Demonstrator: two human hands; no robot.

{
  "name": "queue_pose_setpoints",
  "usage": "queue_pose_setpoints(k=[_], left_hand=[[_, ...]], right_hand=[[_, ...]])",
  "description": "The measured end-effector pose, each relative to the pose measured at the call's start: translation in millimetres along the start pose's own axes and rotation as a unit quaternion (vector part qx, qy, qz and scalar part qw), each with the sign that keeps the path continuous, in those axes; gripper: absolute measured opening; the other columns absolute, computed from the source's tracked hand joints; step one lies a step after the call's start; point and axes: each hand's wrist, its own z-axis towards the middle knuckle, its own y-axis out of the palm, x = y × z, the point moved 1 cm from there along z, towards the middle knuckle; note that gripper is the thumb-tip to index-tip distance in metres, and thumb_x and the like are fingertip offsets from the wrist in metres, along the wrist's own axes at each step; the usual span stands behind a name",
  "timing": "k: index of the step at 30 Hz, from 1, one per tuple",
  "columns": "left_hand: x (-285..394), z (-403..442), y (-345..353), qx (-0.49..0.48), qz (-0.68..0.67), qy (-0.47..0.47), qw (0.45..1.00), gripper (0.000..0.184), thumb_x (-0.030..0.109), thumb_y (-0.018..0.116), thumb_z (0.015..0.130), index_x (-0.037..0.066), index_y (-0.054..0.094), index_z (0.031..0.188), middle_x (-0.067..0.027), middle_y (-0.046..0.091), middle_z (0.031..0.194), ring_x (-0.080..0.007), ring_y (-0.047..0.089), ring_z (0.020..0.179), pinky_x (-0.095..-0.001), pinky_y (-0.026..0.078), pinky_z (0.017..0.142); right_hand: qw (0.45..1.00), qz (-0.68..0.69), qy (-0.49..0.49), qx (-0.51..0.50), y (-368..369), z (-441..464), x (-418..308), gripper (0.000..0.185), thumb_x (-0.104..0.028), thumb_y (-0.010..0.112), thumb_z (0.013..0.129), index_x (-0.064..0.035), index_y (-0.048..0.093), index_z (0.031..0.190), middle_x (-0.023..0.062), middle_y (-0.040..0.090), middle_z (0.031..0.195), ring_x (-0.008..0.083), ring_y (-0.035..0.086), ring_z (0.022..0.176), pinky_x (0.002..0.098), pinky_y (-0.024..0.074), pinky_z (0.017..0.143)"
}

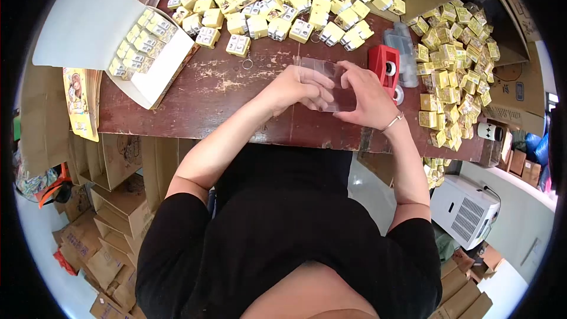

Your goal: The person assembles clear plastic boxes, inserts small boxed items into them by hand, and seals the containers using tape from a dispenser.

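Note:
A clear plastic folding box is between my hands, above the front part of the dark red table. My left hand has its fingers curled against the box's left side, partly seen through the plastic. Around the box's right side, my right hand grips with thumb and fingers. Just beyond lie small yellow-and-grey cube keychains in a large heap, one with its metal ring on the wood. Close to my right hand stands a red tape dispenser.
At the left, an open white carton holds rows of packed cubes beside printed yellow packets. Several clear-boxed cubes are piled at the right. Cardboard boxes stand below left; a white machine stands below right.

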Motion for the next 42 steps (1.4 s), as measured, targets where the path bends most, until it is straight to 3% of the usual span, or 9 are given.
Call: queue_pose_setpoints(k=[9,14,17,21,25,29,32,37,42], left_hand=[[-5.3,-4.6,0.6,0.086,0.085,0.104,0.987,0.028,0.016,0.071,0.084,0.001,0.065,0.106,-0.0069,0.069,0.094,-0.0107,0.063,0.084,-0.0249,0.049,0.074],[-23.8,-6.4,14.5,0.079,-0.036,0.124,0.989,0.034,0.005,0.053,0.095,0.001,0.051,0.129,-0.0111,0.065,0.109,-0.0147,0.063,0.097,-0.0272,0.051,0.083],[-33.5,-3.4,19.9,0.198,-0.006,0.201,0.959,0.040,0.005,0.050,0.096,0.003,0.041,0.135,-0.0072,0.062,0.099,-0.0106,0.059,0.084,-0.0249,0.051,0.069],[-22.9,-10.5,34.9,0.224,0.171,0.318,0.905,0.052,0.010,0.054,0.093,0.004,0.034,0.141,-0.0107,0.050,0.111,-0.0148,0.053,0.087,-0.0282,0.046,0.079],[-30.0,-6.4,37.4,0.179,0.231,0.321,0.901,0.050,0.011,0.058,0.089,0.003,0.039,0.136,-0.0134,0.045,0.114,-0.0209,0.049,0.095,-0.0325,0.041,0.089],[-39.8,-7.7,37.4,0.163,0.256,0.343,0.889,0.029,0.011,0.058,0.088,0.002,0.047,0.113,-0.0134,0.043,0.108,-0.0242,0.047,0.101,-0.0342,0.039,0.092],[-34.5,-14.5,44.2,0.191,0.293,0.382,0.855,0.021,0.009,0.060,0.087,0.003,0.049,0.103,-0.0142,0.044,0.112,-0.0232,0.048,0.102,-0.0352,0.039,0.094],[-23.1,-23.5,55.2,0.101,0.071,0.337,0.933,0.054,0.006,0.064,0.084,0.002,0.043,0.133,-0.0118,0.050,0.113,-0.0192,0.054,0.100,-0.0335,0.047,0.087],[2.4,-25.7,38.1,0.041,0.241,0.331,0.912,0.015,0.008,0.069,0.081,0.004,0.074,0.094,-0.0118,0.067,0.105,-0.0195,0.065,0.096,-0.0316,0.051,0.083]], right_hand=[[0.993,-0.004,0.047,0.110,23.9,-0.4,-16.0,0.095,-0.025,0.089,0.058,-0.0057,0.042,0.138,0.0185,0.056,0.125,0.0322,0.057,0.112,0.0382,0.0476,0.095],[0.836,0.421,0.272,0.225,63.5,-10.4,-23.6,0.024,-0.014,0.071,0.087,0.0019,0.064,0.104,0.0075,0.069,0.081,0.0126,0.067,0.072,0.0236,0.0547,0.059],[0.758,0.550,0.229,0.265,82.1,-11.1,-38.8,0.029,-0.015,0.050,0.100,0.0023,0.051,0.123,0.0107,0.068,0.093,0.0139,0.066,0.071,0.0230,0.0535,0.057],[0.796,0.525,0.162,0.254,80.6,-6.7,-51.4,0.061,-0.030,0.037,0.103,-0.0089,0.007,0.152,0.0152,0.047,0.132,0.0177,0.058,0.102,0.0254,0.0510,0.072],[0.825,0.498,0.119,0.240,73.0,-4.2,-45.7,0.046,-0.025,0.038,0.103,-0.0066,0.026,0.143,0.0143,0.048,0.126,0.0213,0.046,0.118,0.0347,0.0355,0.101],[0.784,0.557,0.091,0.258,108.1,-15.5,-23.8,0.023,-0.022,0.044,0.100,-0.0071,0.038,0.117,0.0119,0.046,0.122,0.0218,0.044,0.120,0.0367,0.0350,0.103],[0.697,0.654,0.113,0.273,89.6,-17.6,-46.4,0.067,-0.027,0.066,0.087,-0.0072,0.027,0.138,0.0139,0.036,0.137,0.0246,0.040,0.127,0.0426,0.0312,0.108],[0.665,0.723,0.169,0.076,80.2,-35.6,-45.0,0.066,-0.012,0.076,0.077,-0.0011,0.043,0.133,0.0118,0.054,0.123,0.0222,0.057,0.110,0.0379,0.0461,0.097],[0.764,0.609,0.204,0.054,75.5,-44.2,-35.4,0.054,-0.003,0.076,0.076,0.0026,0.049,0.123,0.0092,0.064,0.104,0.0163,0.065,0.092,0.0275,0.0570,0.071]])
